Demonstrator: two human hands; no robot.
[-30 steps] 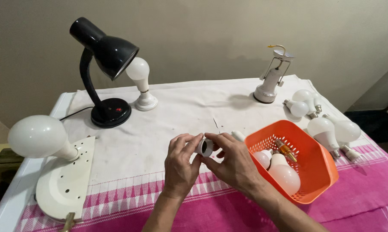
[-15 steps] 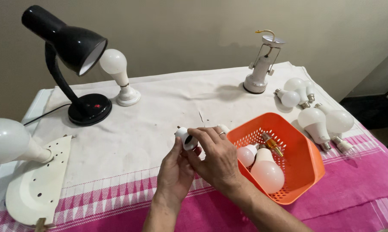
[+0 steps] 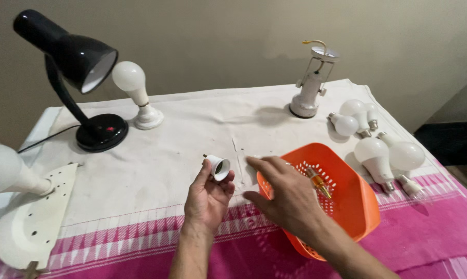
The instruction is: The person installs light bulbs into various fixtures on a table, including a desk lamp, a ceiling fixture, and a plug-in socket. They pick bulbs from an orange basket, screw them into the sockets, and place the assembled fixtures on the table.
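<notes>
My left hand (image 3: pixel 207 199) holds a small white lamp socket (image 3: pixel 217 168) with its open end facing up and right. My right hand (image 3: pixel 285 196) hovers flat, fingers spread, over the near left part of the orange basket (image 3: pixel 357 206), holding nothing. An orange-handled screwdriver (image 3: pixel 317 182) lies inside the basket. My right hand hides the rest of the basket's contents.
A black desk lamp (image 3: pixel 78 67) and a white bulb on a round base (image 3: pixel 135 93) stand at the back left. A white metal lamp holder (image 3: pixel 311 82) stands at the back. Several loose bulbs (image 3: pixel 375 150) lie at the right. A bulb on a white board (image 3: pixel 16 206) sits at the left.
My right hand has let go of the socket and moved right over the basket. The left hand keeps the socket. The view has shifted slightly.
</notes>
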